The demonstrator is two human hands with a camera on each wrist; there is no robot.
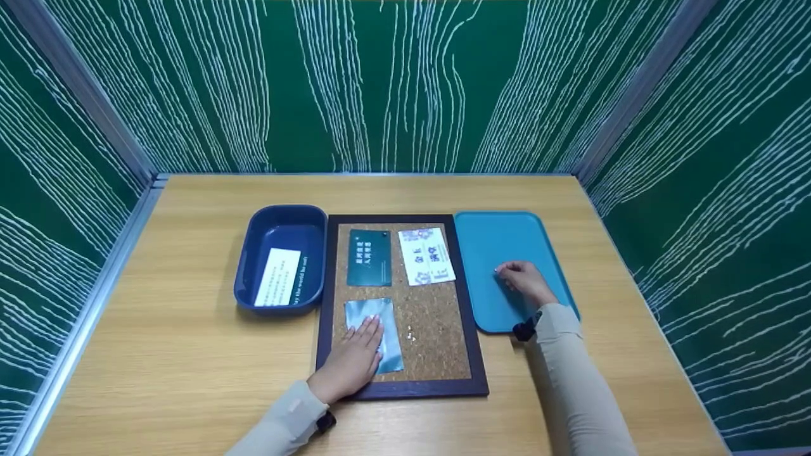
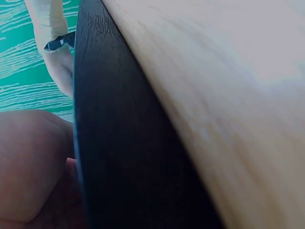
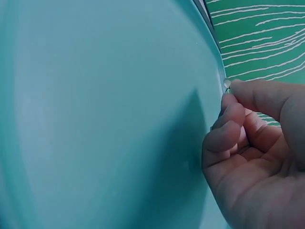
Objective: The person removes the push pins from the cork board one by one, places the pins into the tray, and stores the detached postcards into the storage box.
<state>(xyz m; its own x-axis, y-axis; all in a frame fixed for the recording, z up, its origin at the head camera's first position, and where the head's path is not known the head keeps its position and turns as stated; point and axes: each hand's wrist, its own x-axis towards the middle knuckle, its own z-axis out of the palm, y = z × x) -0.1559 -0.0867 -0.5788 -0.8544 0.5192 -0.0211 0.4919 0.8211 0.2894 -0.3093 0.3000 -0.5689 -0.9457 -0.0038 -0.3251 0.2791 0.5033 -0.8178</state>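
My left hand (image 1: 351, 360) lies on a light blue card (image 1: 391, 345) at the lower left of the cork board (image 1: 437, 354), fingers extended and pressing it; the hand covers part of the card. Over the turquoise tray (image 1: 500, 237), my right hand (image 1: 526, 282) pinches a small clear thumbtack (image 3: 227, 83) between thumb and fingertip, as the right wrist view shows. Several small clear tacks (image 1: 410, 334) sit on the cork beside the blue card. Higher on the board are a dark green card (image 1: 369, 258) and a white patterned card (image 1: 426, 256).
Left of the board stands a dark blue bin (image 1: 279, 218) with a white card (image 1: 277, 277) and a dark card with white lettering inside. A dark frame (image 1: 418, 388) edges the board. Green panels with white lines (image 1: 405, 88) wall in the wooden table (image 1: 184, 354).
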